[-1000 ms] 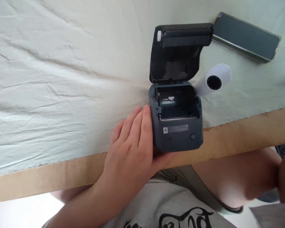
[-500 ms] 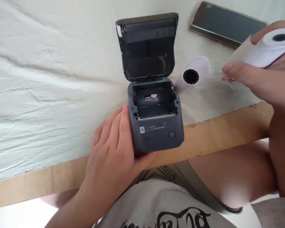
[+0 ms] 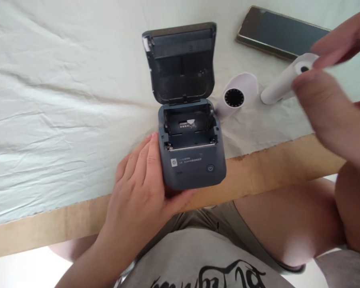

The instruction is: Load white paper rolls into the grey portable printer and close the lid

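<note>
Your L hand [image 3: 141, 176] is on the printer [image 3: 195, 170], fingers along its left wall, thumb round the near side, so I'd call it a steadying grip. The printer sits at the near edge of the cloth [image 3: 78, 72], over the wood border [image 3: 246, 172], w/ its lid [image 3: 183, 66] swung up and back; no roll shows in the bay [image 3: 186, 128]. Your R hand [image 3: 337, 108] is well apart from the L, thumb and fingertips round the top of the slim roll [image 3: 283, 84], which leans on the cloth to the right; fingers are blurred, so can't tell if they're clamped or only touching. The wide-core roll [image 3: 249, 84] is just beside the printer's right wall (too close to tell if they touch), between it and the slim one. Phone [image 3: 276, 34] lies behind, partly behind your R fingers. Step in hand, as I judge it: handling the slim roll one-handed, printer braced open. Any move from here calls for a sure pinch or a clean letting-go at that top rim, plus L hand steady, b/c the wide-core roll is close by & could tip if knocked.
</note>
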`<act>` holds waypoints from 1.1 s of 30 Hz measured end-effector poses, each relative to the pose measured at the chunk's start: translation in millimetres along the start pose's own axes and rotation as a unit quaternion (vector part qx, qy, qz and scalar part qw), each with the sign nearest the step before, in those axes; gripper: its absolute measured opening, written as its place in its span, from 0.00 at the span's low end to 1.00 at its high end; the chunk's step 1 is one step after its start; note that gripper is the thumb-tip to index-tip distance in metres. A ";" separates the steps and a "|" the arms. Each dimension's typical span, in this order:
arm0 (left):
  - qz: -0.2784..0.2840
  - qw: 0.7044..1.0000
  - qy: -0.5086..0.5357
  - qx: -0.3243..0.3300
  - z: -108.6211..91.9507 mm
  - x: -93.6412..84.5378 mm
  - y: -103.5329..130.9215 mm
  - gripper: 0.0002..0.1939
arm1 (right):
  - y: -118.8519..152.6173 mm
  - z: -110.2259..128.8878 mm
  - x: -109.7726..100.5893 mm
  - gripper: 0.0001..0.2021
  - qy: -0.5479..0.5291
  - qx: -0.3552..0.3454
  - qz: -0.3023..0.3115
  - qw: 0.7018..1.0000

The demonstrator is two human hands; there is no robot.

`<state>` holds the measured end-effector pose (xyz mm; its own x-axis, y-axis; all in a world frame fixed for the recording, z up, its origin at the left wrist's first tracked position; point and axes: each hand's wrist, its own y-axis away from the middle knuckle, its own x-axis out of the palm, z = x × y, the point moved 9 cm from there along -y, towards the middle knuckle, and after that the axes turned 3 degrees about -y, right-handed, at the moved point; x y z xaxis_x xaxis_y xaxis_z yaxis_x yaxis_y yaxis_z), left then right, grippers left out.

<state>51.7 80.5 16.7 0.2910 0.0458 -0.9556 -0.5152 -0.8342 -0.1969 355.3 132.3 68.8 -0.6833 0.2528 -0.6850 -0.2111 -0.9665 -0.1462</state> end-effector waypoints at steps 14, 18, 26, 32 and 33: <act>0.011 1.000 0.020 -0.017 2.2 -2.2 -0.5 0.49 | 7.4 56.2 85.4 0.15 0.077 -0.219 0.209 0.950; 0.034 0.998 0.044 -0.042 4.1 -0.5 -1.0 0.49 | 6.8 49.5 87.6 0.15 0.056 -0.207 0.219 0.952; 0.023 0.999 0.023 -0.021 0.7 -2.9 -0.9 0.47 | 4.2 45.1 94.4 0.20 0.016 -0.201 0.258 0.945; 0.032 0.999 0.008 -0.016 -2.6 -3.6 -3.5 0.46 | -6.2 34.7 84.6 0.16 0.042 -0.139 0.196 0.970; 0.031 0.999 0.006 -0.013 -3.3 -3.7 -3.6 0.46 | -6.3 34.4 84.1 0.16 0.033 -0.130 0.194 0.972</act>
<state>55.2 81.6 21.7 0.2681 -0.0134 -0.9633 -0.5118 -0.8491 -0.1306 275.1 161.2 36.7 -0.6276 -0.1281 -0.7679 0.2425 -0.9695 -0.0365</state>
